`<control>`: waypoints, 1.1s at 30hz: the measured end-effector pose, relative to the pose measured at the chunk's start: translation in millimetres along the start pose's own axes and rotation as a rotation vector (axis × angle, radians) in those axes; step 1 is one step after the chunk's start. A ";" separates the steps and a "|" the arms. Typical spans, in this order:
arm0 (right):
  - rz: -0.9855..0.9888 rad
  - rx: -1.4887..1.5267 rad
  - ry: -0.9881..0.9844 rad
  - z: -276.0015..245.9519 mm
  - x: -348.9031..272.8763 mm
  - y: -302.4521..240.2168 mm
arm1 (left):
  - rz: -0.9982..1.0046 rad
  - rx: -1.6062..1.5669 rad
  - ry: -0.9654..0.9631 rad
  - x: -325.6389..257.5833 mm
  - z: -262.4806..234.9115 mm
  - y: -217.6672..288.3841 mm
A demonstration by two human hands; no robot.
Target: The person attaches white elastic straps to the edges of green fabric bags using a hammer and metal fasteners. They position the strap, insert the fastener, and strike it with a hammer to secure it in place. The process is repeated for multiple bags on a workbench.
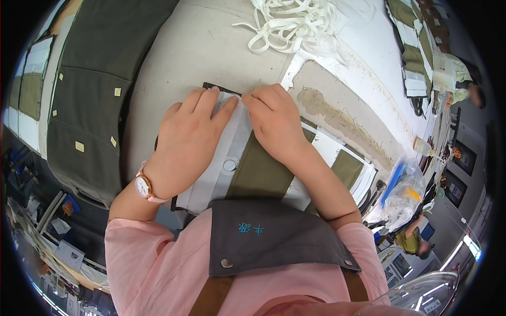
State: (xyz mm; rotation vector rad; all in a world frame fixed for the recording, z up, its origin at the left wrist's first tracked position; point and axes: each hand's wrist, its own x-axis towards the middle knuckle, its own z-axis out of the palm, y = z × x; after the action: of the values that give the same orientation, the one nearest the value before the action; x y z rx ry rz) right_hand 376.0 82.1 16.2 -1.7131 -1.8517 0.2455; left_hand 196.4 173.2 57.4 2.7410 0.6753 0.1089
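In front of me lies a flat fabric panel (pixel 263 166) with olive cloth, whitish strips and a dark binding along its far edge. My left hand (pixel 191 126), with a watch (pixel 143 185) on its wrist, rests over the panel's left part. Its fingers are stretched out, the thumb and fingertips apart near the far edge. Beside it, my right hand (pixel 275 124) has bent fingers drawn together, their tips on the far edge where the pale strip ends. What lies beneath those fingertips is hidden. A round metallic disc (pixel 230 165) sits on the strip between my forearms.
Tangled white tape (pixel 295 23) lies at the far side. Dark folded fabric (pixel 95 89) with small yellow squares covers the left. More olive and white panels (pixel 348 167) lie under my right forearm. A clear plastic bag (pixel 406 195) is at right; a person (pixel 414 239) is beyond.
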 end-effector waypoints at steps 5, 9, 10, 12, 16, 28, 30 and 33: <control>-0.061 -0.014 -0.032 -2.3 2.1 3.4 | 0.002 0.014 0.035 0.5 3.8 0.4; -0.015 0.031 -0.031 -2.2 2.0 3.6 | 0.020 -0.001 0.080 1.4 8.0 -3.1; 0.002 0.042 -0.036 -1.9 1.9 3.4 | -0.001 -0.019 0.071 2.3 10.1 -3.9; 0.000 0.026 -0.062 -1.6 3.2 1.9 | -0.015 -0.030 0.061 3.7 11.2 -4.8; 0.035 0.034 -0.082 -3.3 5.0 -1.5 | -0.009 0.018 0.061 6.2 9.3 -3.9; -0.003 -0.139 -0.057 1.4 3.5 -7.3 | -0.035 -0.051 0.079 8.0 8.0 -1.3; 0.187 -0.121 0.011 -4.7 0.2 -13.0 | -0.017 -0.049 0.070 5.2 5.5 1.7; 0.343 -0.077 -0.058 -19.1 -3.6 -12.0 | 0.054 0.006 0.103 0.1 10.9 6.5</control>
State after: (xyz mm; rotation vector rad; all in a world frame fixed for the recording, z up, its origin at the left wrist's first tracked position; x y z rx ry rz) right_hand 376.1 71.9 36.6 -2.0933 -1.6158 0.3677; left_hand 200.9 164.7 49.2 2.7760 0.6287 0.2618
